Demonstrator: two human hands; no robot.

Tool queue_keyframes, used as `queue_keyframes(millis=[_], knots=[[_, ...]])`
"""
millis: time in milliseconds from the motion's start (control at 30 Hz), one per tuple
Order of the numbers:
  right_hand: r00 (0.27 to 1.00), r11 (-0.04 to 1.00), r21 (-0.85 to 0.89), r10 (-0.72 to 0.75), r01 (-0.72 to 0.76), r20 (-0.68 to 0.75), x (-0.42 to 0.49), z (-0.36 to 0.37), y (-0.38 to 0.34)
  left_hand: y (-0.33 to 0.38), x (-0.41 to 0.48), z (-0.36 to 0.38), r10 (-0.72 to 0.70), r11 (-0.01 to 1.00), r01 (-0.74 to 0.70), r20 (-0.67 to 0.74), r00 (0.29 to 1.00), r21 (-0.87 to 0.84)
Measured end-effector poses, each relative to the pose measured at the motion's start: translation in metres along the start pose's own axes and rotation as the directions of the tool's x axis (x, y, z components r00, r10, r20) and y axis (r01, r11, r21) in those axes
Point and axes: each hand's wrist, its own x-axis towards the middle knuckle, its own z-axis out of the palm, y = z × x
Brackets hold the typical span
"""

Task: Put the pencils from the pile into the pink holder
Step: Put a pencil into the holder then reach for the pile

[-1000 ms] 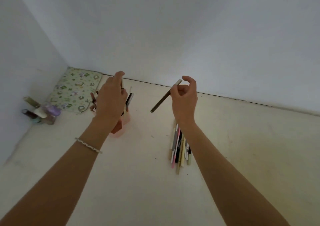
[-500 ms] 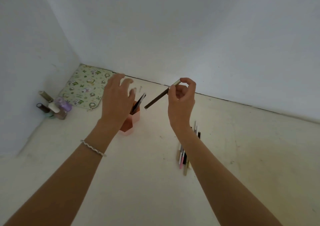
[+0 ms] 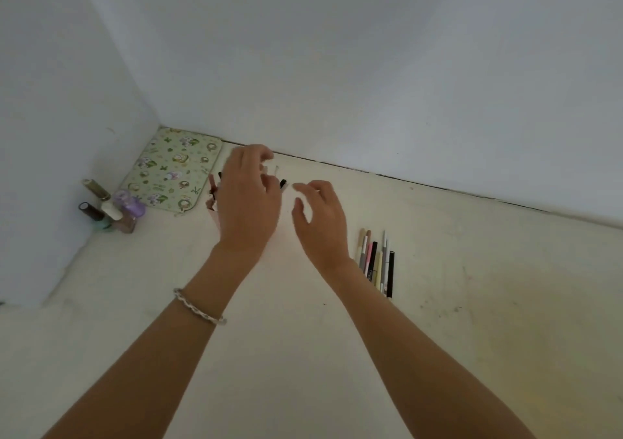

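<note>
A pale desk (image 3: 472,354) set into a wall corner carries everything here, seen from a head-worn camera. Both hands hover over its rear half, empty, fingers loosely spread and curled; neither pinches anything.

The left hand (image 3: 247,202) hangs directly over the pink holder (image 3: 215,217), hiding most of it; only a sliver of its pink wall and several dark and white tips of what already stands in it (image 3: 280,179) show past the fingers.

The right hand (image 3: 322,221) is beside it, between the holder and the pile of pencils (image 3: 376,260). The pile lies just to the right of the right wrist, flat on the desk, long axes running roughly toward the rear wall, side by side and touching. About seven or eight can be counted, in beige, grey, pink, black and cream.

The right hand is plainly the nearer one to the pile, so the next pick likely falls to it, with a short reach back and rightward.

In the rear-left corner lie one floral patterned pouch (image 3: 172,172) and a cluster of about five small bottles (image 3: 113,207). A single beaded bracelet (image 3: 199,307) circles the left wrist.
</note>
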Motion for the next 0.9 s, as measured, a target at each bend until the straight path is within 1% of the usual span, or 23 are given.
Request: queue_keyframes(millis=[33,67,100,133,200,233,267,300,367,433,533,667,800,867,900], knots=[[0.997,0.998,0.02,0.058,-0.057,-0.058,0.001,-0.009,0.006,0.008,-0.009,0.009,-0.017,1.0,0.018,0.033,0.999,-0.017],[0.987,0.992,0.043,0.124,-0.12,-0.106,0.002,-0.019,0.014,0.017,-0.018,0.018,-0.031,0.999,0.033,0.103,0.994,-0.017],[0.971,0.981,0.06,0.192,-0.185,-0.14,0.002,-0.031,0.024,0.025,-0.029,0.031,-0.047,0.999,0.048,0.216,0.975,-0.001],[0.952,0.964,0.076,0.262,-0.253,-0.159,0.001,-0.042,0.033,0.032,-0.042,0.044,-0.071,0.998,0.066,0.354,0.933,0.026],[0.901,0.916,0.116,0.399,-0.383,-0.172,-0.001,-0.064,0.053,0.042,-0.069,0.071,-0.14,0.99,0.106,0.604,0.784,0.092],[0.874,0.891,0.135,0.452,-0.433,-0.179,-0.002,-0.075,0.063,0.048,-0.081,0.084,-0.176,0.984,0.127,0.683,0.709,0.122],[0.849,0.868,0.152,0.495,-0.473,-0.183,-0.004,-0.083,0.071,0.05,-0.092,0.094,-0.214,0.977,0.152,0.722,0.657,0.151],[0.83,0.85,0.163,0.525,-0.501,-0.19,-0.007,-0.092,0.078,0.052,-0.101,0.103,-0.248,0.969,0.167,0.737,0.629,0.184],[0.797,0.821,0.179,0.57,-0.542,-0.2,-0.014,-0.104,0.09,0.055,-0.112,0.117,-0.31,0.95,0.172,0.731,0.608,0.26],[0.771,0.796,0.192,0.604,-0.574,-0.203,-0.022,-0.113,0.098,0.055,-0.119,0.129,-0.354,0.932,0.16,0.719,0.598,0.325],[0.755,0.776,0.198,0.63,-0.599,-0.181,-0.033,-0.121,0.109,0.053,-0.123,0.142,-0.402,0.91,0.172,0.694,0.598,0.378],[0.723,0.739,0.208,0.672,-0.641,-0.161,-0.042,-0.125,0.121,0.049,-0.115,0.149,-0.492,0.869,0.343,0.69,0.531,0.356],[0.706,0.714,0.212,0.697,-0.668,-0.125,-0.046,-0.123,0.128,0.044,-0.11,0.151,-0.524,0.837,0.441,0.703,0.48,0.323],[0.706,0.71,0.209,0.7,-0.673,-0.106,-0.047,-0.122,0.131,0.042,-0.107,0.151,-0.519,0.83,0.478,0.714,0.47,0.288],[0.704,0.706,0.203,0.704,-0.678,-0.098,-0.047,-0.122,0.132,0.042,-0.104,0.15,-0.516,0.825,0.503,0.706,0.485,0.258]])
